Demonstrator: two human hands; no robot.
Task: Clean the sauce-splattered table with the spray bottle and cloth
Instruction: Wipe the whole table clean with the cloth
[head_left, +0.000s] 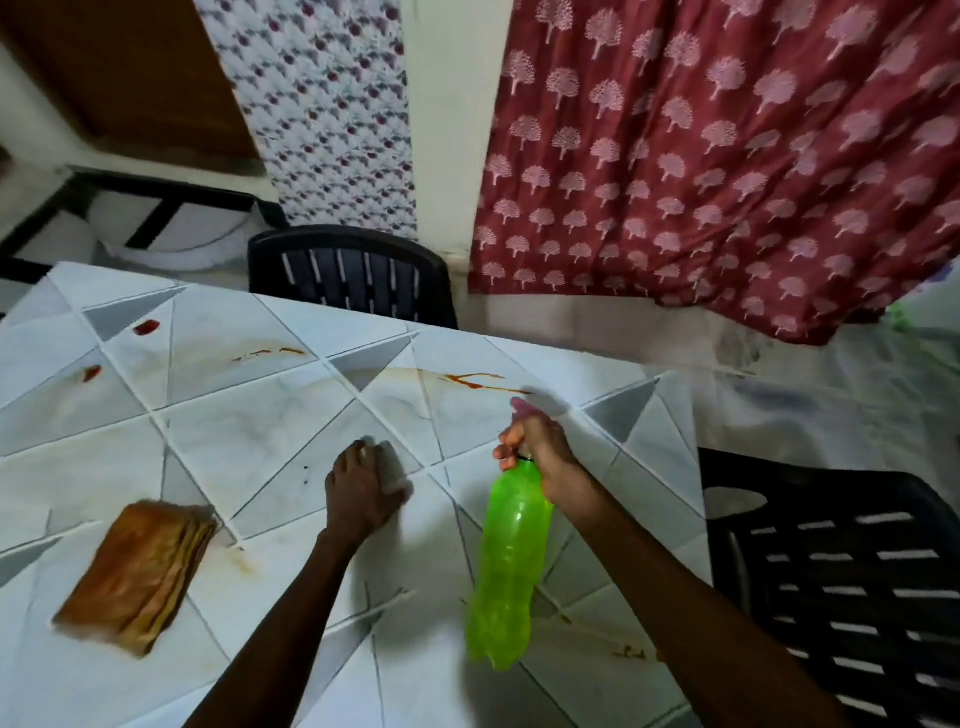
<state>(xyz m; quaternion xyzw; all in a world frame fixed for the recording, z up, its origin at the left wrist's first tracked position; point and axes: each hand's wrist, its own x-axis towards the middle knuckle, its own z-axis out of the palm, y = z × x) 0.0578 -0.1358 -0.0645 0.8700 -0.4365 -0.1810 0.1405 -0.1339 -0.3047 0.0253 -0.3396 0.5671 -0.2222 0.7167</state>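
Note:
My right hand grips the neck and pink trigger of a bright green spray bottle, held above the table with its nozzle pointing away from me. My left hand rests palm down on the white patterned table, fingers over a blurred greyish patch that I cannot identify. A folded brown-orange cloth lies flat at the lower left, apart from both hands. Red sauce blobs sit at the far left, and a red streak runs just beyond the nozzle. Small brown smears mark the near right.
A black plastic chair stands at the table's far edge and another black chair at its right side. A maroon curtain with white tree prints hangs behind. The table's right edge runs near my right forearm.

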